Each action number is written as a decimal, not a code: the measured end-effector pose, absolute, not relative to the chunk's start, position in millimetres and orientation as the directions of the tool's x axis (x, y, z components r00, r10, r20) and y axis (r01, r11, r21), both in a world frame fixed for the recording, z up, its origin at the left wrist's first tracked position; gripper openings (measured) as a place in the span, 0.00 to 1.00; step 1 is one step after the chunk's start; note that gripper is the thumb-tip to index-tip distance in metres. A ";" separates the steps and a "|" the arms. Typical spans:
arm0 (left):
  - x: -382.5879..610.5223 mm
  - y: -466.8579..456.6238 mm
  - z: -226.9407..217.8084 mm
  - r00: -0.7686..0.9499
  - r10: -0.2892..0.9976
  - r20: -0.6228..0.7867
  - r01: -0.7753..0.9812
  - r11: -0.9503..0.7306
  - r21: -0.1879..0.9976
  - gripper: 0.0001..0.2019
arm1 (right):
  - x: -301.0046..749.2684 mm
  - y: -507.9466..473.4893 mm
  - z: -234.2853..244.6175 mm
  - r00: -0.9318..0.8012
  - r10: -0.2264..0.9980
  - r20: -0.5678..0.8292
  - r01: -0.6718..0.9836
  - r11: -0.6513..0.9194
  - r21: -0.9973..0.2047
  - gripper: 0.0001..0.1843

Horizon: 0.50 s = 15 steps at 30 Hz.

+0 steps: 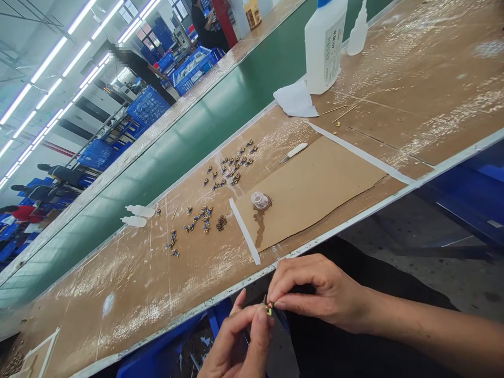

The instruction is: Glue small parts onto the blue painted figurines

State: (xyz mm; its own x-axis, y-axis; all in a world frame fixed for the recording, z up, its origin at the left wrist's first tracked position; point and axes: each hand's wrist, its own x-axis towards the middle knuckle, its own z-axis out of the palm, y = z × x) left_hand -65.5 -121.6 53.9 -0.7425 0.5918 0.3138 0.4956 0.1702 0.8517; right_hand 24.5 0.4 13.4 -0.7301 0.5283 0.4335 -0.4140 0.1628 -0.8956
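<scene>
Piece (269, 310): one tiny yellow-green item with a touch of red, held up between both hands, off the near edge of the tabletop (129, 273) and in front of it.
Left hand (240, 341): thumb and forefinger clamped on the piece; the little finger stands away.
Right hand (321, 289): thumb and forefinger tips together, pinching at the piece's upper end; whether they grip a separate part is too small to tell.
Stage: judged as mid-work, with this one piece in hand and many small items lying apart from it.
Far group (235, 179): many small blue-and-yellow figures, spread loosely beyond the cardboard (315, 184).
Near group (206, 212): more of the same, with a short row (172, 239) beside it; whether either group is finished or waiting cannot be told.
Brown bits (221, 223): a small heap beside the near group, seemingly parts not yet used, so some work is probably left.
Cup (260, 200): small and clear, on the cardboard, a dark stain (259, 228) trailing from it.
Knife (295, 151): lying unused beside the cardboard.
</scene>
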 end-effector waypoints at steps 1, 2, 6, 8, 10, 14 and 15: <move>-65.5 -121.4 53.5 -0.739 0.591 0.325 0.497 0.152 0.854 0.03 | 24.2 0.1 13.1 -0.730 0.530 0.431 -0.414 0.159 -0.896 0.06; -65.6 -121.2 53.6 -0.735 0.591 0.332 0.500 0.142 0.854 0.02 | 23.9 -0.1 12.8 -0.728 0.535 0.430 -0.416 0.156 -0.896 0.06; -67.1 -120.8 55.3 -0.717 0.606 0.346 0.530 0.152 0.834 0.02 | 23.0 -1.0 12.2 -0.711 0.547 0.442 -0.433 0.154 -0.888 0.06; -68.6 -120.8 54.0 -0.695 0.619 0.366 0.566 0.158 0.809 0.02 | 22.9 -1.3 11.7 -0.705 0.550 0.447 -0.435 0.161 -0.886 0.06; -70.6 -120.8 49.4 -0.661 0.625 0.415 0.611 0.126 0.782 0.01 | 22.8 -1.1 10.5 -0.699 0.554 0.452 -0.436 0.171 -0.884 0.06; -76.3 -121.7 35.3 -0.535 0.643 0.548 0.720 0.009 0.694 0.02 | 22.4 -0.3 5.7 -0.667 0.542 0.512 -0.481 0.212 -0.851 0.05; -77.7 -122.0 32.9 -0.511 0.655 0.557 0.747 0.019 0.664 0.03 | 22.3 -0.2 4.5 -0.654 0.540 0.530 -0.498 0.221 -0.839 0.06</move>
State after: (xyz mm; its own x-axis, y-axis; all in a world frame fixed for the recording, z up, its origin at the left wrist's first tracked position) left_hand -77.7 -122.0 32.9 -0.5113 0.6548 0.5566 0.7472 0.0187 0.6644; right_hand 22.3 -0.2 4.5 -0.6538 0.5397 0.5304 -0.4979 0.2210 -0.8386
